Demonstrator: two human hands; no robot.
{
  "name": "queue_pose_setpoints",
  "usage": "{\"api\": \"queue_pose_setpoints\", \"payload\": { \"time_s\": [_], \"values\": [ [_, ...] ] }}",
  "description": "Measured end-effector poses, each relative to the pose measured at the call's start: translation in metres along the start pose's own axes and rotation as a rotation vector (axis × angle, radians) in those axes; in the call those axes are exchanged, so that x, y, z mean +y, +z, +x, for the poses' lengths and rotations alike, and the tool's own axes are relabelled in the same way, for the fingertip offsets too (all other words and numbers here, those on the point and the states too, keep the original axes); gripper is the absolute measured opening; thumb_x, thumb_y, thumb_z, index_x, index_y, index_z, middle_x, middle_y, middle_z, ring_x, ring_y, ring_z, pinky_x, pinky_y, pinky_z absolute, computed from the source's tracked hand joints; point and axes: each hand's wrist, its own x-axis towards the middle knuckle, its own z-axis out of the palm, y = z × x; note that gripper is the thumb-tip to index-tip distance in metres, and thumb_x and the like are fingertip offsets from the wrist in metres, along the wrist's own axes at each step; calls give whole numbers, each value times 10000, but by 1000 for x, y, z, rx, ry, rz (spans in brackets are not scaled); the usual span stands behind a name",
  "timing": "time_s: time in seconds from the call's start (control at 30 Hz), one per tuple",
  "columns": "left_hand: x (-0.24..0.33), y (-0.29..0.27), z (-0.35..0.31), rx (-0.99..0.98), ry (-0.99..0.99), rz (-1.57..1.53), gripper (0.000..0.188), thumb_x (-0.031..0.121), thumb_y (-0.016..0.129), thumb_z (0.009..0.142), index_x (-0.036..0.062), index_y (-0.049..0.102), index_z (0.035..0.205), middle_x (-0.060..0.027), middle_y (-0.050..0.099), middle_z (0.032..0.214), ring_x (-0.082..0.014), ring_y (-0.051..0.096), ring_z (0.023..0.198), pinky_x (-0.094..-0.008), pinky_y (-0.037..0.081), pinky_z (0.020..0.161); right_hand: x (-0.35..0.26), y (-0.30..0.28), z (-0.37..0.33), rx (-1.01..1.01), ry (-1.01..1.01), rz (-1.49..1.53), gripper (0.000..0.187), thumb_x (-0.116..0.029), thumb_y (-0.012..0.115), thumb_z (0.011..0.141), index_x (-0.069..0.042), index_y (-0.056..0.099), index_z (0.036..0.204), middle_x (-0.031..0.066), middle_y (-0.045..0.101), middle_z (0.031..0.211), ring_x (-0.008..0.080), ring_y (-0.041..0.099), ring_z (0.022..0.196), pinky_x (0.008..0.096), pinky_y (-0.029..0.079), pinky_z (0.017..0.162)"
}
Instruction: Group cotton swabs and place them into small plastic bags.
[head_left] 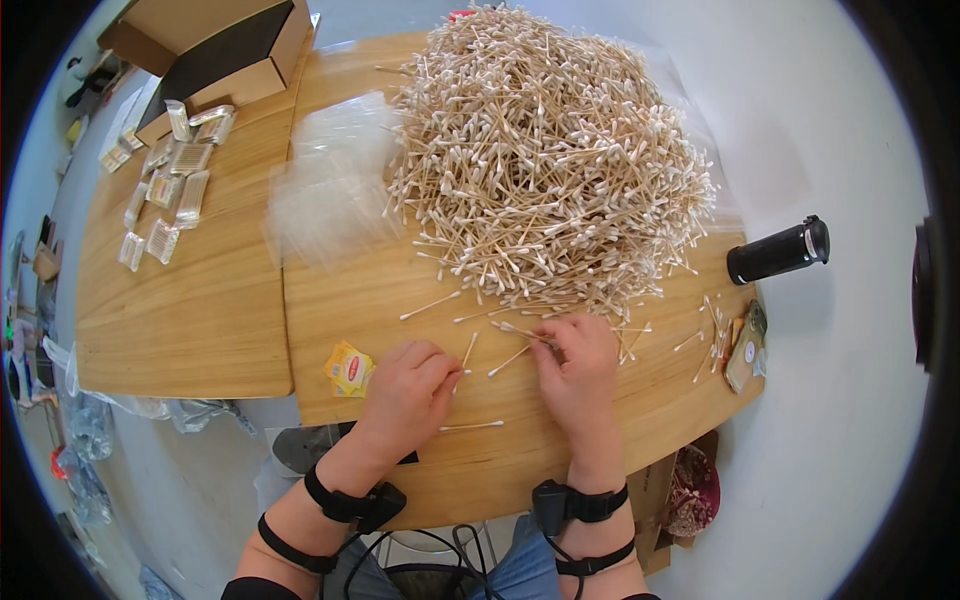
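Note:
A big heap of cotton swabs (pixel 550 150), wooden sticks with white tips, rises at the far side of the wooden table (pixel 500 470). Just in front of it, my right hand (pixel 580 372) pinches a few swabs (pixel 515 330) between thumb and fingers, their white tips pointing left. My left hand (pixel 408 393) is closed low over the table. White tips show beside its fingertips, but what lies inside the fingers is hidden. One loose swab (pixel 470 348) touches or nearly touches them. Another swab (pixel 472 427) lies nearer me. Left of that hand sit small yellow paper labels (pixel 350 369).
Clear plastic bags (pixel 335 185) are spread left of the heap. Farther left are several filled swab packs (pixel 190 157) and an open cardboard box (pixel 235 80). A black cylindrical bottle (pixel 775 252) lies at the right edge, near a small packet (pixel 747 350) and scattered swabs.

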Motion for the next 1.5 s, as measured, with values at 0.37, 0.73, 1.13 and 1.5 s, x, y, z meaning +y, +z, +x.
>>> {"api": "queue_pose_setpoints", "payload": {
  "time_s": [0.37,0.73,1.13,1.5],
  "values": [
    [-3,2,1,96,-116,81,88,29,698,833,14,644,902,-137,628,821,-329,609,768,-394,483,662,-10,-1,-3,-228,-110,10,154,-14,755,688,-66,667,804,70,575,808,274,566,832,383,473,716],
    [-4,0,-1,-124,78,41,126,43,718,791,48,651,897,-115,636,814,-320,609,769,-416,488,685,-26,14,-7,-269,-186,22,186,-25,702,733,-87,694,909,60,579,829,270,570,833,385,477,716],
    [-2,5,1,62,-33,23,119,28,700,816,29,639,918,-120,646,845,-330,618,784,-411,501,685,-29,8,-8,-358,-242,59,176,-89,771,697,-66,629,797,78,556,813,289,555,817,394,475,724],
    [4,-6,2,-115,34,-50,238,50,736,773,46,663,999,-119,645,869,-314,613,833,-402,492,751,-17,-14,-5,-401,-135,82,220,-41,768,659,-74,657,846,85,576,842,297,570,846,396,481,747]
  ]
}}
